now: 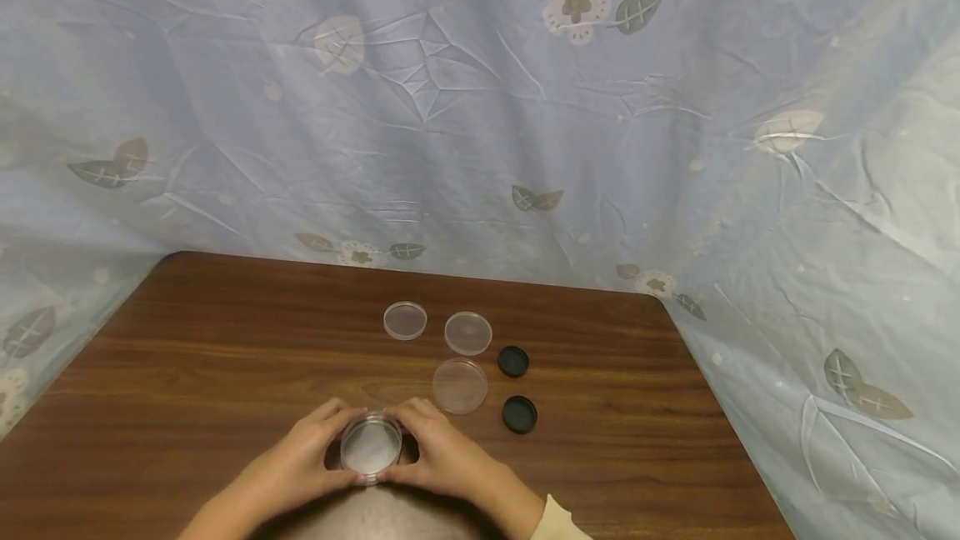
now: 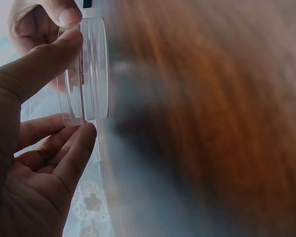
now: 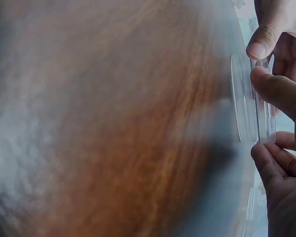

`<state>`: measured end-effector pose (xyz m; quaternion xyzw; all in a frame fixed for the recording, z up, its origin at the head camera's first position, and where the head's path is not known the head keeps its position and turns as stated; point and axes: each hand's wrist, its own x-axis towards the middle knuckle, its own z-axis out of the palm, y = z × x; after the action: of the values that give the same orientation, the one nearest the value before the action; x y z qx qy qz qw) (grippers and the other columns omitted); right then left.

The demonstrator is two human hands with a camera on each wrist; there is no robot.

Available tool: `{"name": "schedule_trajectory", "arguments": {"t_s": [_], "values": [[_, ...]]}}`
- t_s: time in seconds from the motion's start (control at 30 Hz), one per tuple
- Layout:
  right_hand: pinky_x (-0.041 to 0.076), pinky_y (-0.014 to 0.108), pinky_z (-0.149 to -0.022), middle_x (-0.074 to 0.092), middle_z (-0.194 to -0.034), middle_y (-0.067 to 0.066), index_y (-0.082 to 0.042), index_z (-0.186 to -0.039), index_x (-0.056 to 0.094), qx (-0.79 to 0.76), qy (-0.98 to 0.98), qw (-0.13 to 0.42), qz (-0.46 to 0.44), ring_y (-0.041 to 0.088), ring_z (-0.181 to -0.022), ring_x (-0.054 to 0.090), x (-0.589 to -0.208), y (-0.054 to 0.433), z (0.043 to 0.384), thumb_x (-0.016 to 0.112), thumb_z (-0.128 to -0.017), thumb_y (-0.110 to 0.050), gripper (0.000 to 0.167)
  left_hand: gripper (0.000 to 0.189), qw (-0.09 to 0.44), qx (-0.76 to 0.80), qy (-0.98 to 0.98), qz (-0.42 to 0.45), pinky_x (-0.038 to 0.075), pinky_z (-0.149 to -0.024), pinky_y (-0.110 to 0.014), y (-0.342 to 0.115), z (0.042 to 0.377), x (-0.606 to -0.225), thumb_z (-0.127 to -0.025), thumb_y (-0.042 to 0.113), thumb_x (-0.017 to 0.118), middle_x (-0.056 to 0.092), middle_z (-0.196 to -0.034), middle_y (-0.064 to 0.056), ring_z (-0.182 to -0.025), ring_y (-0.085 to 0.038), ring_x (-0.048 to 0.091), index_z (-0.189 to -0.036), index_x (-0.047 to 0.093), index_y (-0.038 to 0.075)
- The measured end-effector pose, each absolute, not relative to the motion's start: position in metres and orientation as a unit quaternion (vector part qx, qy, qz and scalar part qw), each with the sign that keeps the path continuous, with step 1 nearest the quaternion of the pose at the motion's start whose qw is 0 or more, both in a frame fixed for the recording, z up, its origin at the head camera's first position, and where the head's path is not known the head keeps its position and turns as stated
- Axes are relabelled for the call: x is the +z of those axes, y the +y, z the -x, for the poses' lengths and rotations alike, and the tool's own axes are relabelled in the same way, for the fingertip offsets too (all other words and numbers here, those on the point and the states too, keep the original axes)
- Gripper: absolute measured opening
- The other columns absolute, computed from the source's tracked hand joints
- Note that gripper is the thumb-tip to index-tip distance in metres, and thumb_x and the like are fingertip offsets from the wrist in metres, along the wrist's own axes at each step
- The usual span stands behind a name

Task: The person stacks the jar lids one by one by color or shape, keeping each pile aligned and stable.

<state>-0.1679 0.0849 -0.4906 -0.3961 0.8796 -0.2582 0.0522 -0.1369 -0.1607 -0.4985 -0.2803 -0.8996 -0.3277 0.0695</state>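
Note:
A small stack of clear round petri dishes stands at the table's front, between both hands. My left hand grips the stack's upper dish from the left, thumb at the near rim and fingertips at the far rim. From the right, my right hand holds the same dish in the same way. Both thumbs nearly meet at the near side. Below the upper dish, the lower petri dish rests close over the tabletop, as the wrist views show from the side.
Three clear round dish pieces lie beyond the hands: a left one, a middle one and a nearer one. Two black round caps lie to their right. A flowered cloth hangs behind the brown wooden table.

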Motion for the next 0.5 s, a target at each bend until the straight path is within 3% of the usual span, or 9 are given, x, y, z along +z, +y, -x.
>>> {"name": "schedule_trajectory", "arguments": {"t_s": [0.5], "values": [[0.052,0.018,-0.104,0.062,-0.133,0.001,-0.009,-0.145,0.056,-0.254,0.878,0.062,0.401,0.005,-0.120,0.057,-0.4926,0.0868,0.1657,0.082,-0.091,-0.042,0.069,0.077,0.029,-0.321,-0.908,0.269,0.062,-0.086,-0.034,-0.1578,0.1317,-0.4962,-0.072,0.038,0.095,0.064,-0.117,-0.002,-0.100,-0.015,0.066,-0.131,0.064,-0.002]]}}
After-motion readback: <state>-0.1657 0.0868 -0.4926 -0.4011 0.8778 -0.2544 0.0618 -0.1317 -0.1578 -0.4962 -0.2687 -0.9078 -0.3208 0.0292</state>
